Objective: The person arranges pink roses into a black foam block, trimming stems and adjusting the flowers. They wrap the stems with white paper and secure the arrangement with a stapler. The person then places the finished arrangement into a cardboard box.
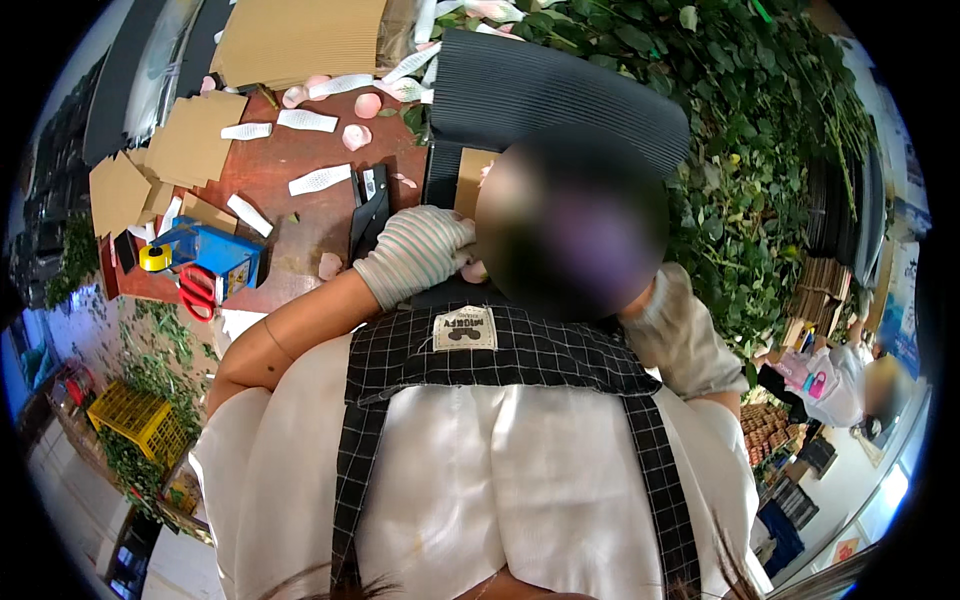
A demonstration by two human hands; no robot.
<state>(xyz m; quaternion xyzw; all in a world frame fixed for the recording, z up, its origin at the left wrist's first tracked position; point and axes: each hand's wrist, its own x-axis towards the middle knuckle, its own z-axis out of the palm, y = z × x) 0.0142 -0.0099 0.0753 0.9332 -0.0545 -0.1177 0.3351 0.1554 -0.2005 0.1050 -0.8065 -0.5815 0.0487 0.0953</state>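
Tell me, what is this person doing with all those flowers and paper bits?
A person in a checked apron stands at a reddish table. The left hand, in a striped glove, rests by a dark ribbed sheet. The right hand is gloved too; what it holds is hidden. Pink petals, white net sleeves, cardboard pieces and red scissors lie around, with a heap of leafy stems alongside.

Knitted striped cloth glove [415, 252], matt corrugated cardboard sheets [295, 40] (rough), dull wooden table [290, 215]
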